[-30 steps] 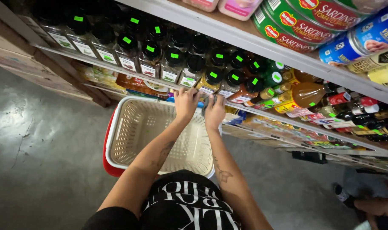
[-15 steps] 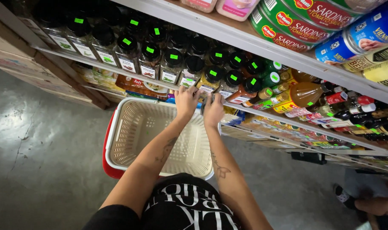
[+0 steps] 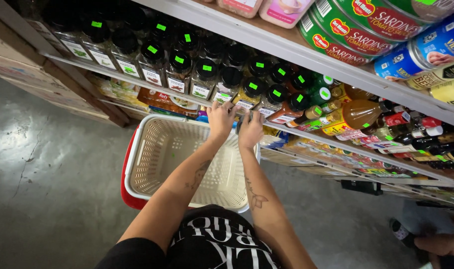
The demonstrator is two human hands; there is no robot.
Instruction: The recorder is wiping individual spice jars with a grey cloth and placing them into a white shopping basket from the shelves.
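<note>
A: Largest first. Concrete floor [image 3: 42, 184], grey, cracked. Metal shelving [image 3: 267, 40] in tiers: big tins of sardines [image 3: 356, 35] up top, row of spice jars [image 3: 179, 74] with black caps and green stickers below.

B: Next down?

A: Cream plastic shopping basket [image 3: 152, 149], red beneath, on the floor under the shelf edge. Nothing seen inside. Amber bottle of sauce or vinegar [image 3: 359, 113] lying on its side, further right.

B: Hands?

A: Left hand [image 3: 221, 119] and right hand [image 3: 250, 129] both up at the shelf lip, side by side, just apart. Between them a small spice jar [image 3: 243, 105], standing at the front edge of the jar shelf, directly above the basket's far rim.

B: Finger state?

A: Left: fingers curled together against the shelf edge beside the jar. Touching it or only the price strip, cannot tell. Right: fingers bent over the lip, tips hidden. Clamped or loose, cannot tell.

B: Handling estimate?

A: Judged rigid, light, clear-walled, probably plastic or thin glass. Smooth label, so somewhat slippery. Neighbours packed close, easily knocked. Best taken round the body just under the cap, thumb opposite fingers, lifted straight up before drawing out.
</note>
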